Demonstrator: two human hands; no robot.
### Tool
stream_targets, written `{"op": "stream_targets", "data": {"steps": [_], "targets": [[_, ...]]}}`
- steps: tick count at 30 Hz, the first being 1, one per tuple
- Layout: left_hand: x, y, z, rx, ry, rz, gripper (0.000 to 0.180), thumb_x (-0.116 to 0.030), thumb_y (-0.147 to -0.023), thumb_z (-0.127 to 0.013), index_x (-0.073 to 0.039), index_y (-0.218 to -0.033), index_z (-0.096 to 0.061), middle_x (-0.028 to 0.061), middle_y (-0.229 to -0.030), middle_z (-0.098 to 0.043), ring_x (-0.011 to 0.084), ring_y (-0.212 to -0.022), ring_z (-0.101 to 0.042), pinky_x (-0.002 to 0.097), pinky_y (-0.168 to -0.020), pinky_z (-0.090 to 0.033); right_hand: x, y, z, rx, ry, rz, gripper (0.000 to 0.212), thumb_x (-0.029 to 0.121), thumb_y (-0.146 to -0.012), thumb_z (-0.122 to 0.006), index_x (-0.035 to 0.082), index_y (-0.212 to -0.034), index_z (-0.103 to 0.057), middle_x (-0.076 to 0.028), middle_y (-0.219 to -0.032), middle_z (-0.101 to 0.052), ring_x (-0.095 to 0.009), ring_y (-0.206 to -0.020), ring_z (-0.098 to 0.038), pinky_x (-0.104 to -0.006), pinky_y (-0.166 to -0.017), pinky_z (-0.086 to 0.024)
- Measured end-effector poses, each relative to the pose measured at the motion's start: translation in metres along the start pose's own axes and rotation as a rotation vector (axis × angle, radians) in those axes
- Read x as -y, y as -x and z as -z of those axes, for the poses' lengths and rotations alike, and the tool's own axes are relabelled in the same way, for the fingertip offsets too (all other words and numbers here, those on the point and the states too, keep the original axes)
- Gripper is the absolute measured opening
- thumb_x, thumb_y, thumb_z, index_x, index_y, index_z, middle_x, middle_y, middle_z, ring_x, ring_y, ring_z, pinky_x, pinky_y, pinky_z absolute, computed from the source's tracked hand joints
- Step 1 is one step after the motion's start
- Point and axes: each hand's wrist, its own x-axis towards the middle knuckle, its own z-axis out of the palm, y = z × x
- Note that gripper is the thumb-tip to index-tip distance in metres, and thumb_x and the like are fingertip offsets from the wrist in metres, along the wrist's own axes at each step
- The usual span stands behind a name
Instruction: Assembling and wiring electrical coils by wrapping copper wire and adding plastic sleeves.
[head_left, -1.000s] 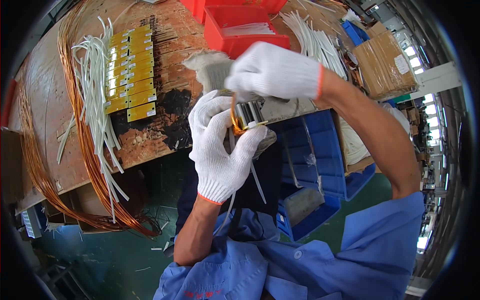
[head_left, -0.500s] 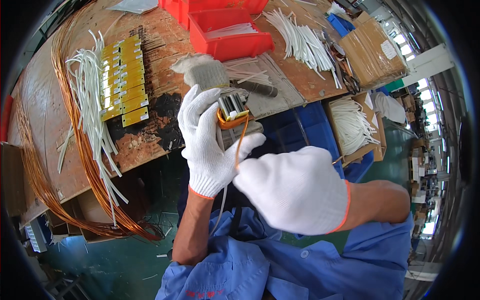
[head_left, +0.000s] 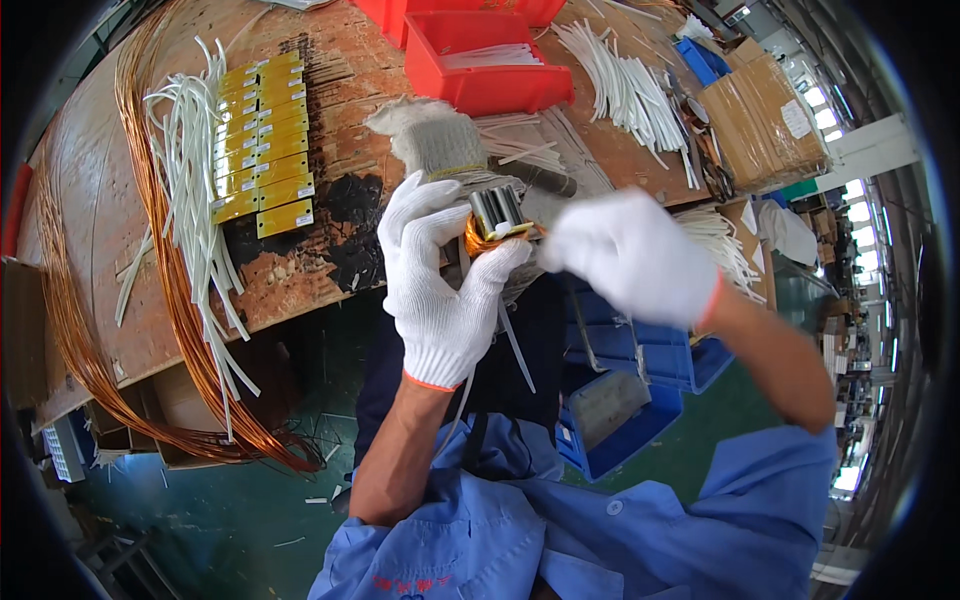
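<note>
Two hands in white knit gloves were at work over the bench edge. The left hand (head_left: 437, 290) was clamped around one small coil core (head_left: 497, 215), grey metal laminations wrapped in copper wire, held above the worn wooden bench (head_left: 330, 75). The right hand (head_left: 630, 255), blurred, was closed just beside it; its grip could not be determined. Two red plastic bins (head_left: 480, 60) stood behind.

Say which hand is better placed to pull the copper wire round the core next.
Probably the right hand: it is free beside the metal core, at the copper wire. The left hand is busy gripping the core.
</note>
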Motion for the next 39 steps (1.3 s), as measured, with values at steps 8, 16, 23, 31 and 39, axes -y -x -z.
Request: {"op": "stream_targets", "data": {"steps": [8,16,23,31,39], "targets": [[0.011,0.008,0.002,0.021,0.002,0.027,0.063,-0.024,-0.078,-0.104,0.001,-0.124,-0.069,0.0216,-0.139,-0.069,0.0438,-0.140,-0.063,0.0526,-0.121,-0.049,0.120,-0.069,-0.011,0.117,0.654,0.181,0.020,0.019,-0.085,-0.078,0.003,-0.096,-0.081,-0.015,-0.083,-0.075,-0.029,-0.076,-0.078,-0.0442,-0.064,-0.061],[0.000,0.002,0.001,-0.088,0.022,0.092,0.055,-0.019,-0.075,-0.105,0.000,-0.113,-0.071,0.0205,-0.139,-0.066,0.0418,-0.142,-0.060,0.0499,-0.120,-0.049,-0.021,-0.071,0.019,0.292,-0.218,-0.325,0.029,0.026,-0.100,-0.070,0.003,-0.086,-0.079,-0.008,-0.072,-0.070,-0.012,-0.062,-0.060,-0.0354,-0.062,-0.052],[0.003,0.001,-0.003,0.014,0.018,-0.070,0.078,-0.025,-0.068,-0.109,0.000,-0.125,-0.062,0.0235,-0.145,-0.062,0.0465,-0.147,-0.055,0.0549,-0.124,-0.045,0.117,0.024,-0.019,0.139,0.464,0.019,0.016,0.017,-0.090,-0.074,0.007,-0.103,-0.076,-0.005,-0.085,-0.071,-0.020,-0.069,-0.073,-0.0376,-0.056,-0.056],[-0.017,0.006,-0.008,-0.016,0.011,0.280,0.052,-0.022,-0.080,-0.103,0.002,-0.114,-0.071,0.0211,-0.145,-0.063,0.0335,-0.140,-0.062,0.0456,-0.117,-0.052,-0.025,-0.141,0.001,0.104,0.642,0.733,0.023,0.027,-0.086,-0.081,0.004,-0.083,-0.078,-0.012,-0.073,-0.071,-0.032,-0.070,-0.072,-0.0445,-0.067,-0.060],[-0.003,0.006,-0.001,-0.011,0.004,-0.035,0.073,-0.024,-0.069,-0.109,-0.001,-0.121,-0.063,0.0251,-0.148,-0.057,0.0445,-0.148,-0.054,0.0542,-0.124,-0.045,0.062,0.050,-0.019,0.063,0.354,-0.023,0.013,0.016,-0.094,-0.075,0.008,-0.104,-0.077,-0.010,-0.092,-0.075,-0.027,-0.081,-0.077,-0.0400,-0.067,-0.062]]}}
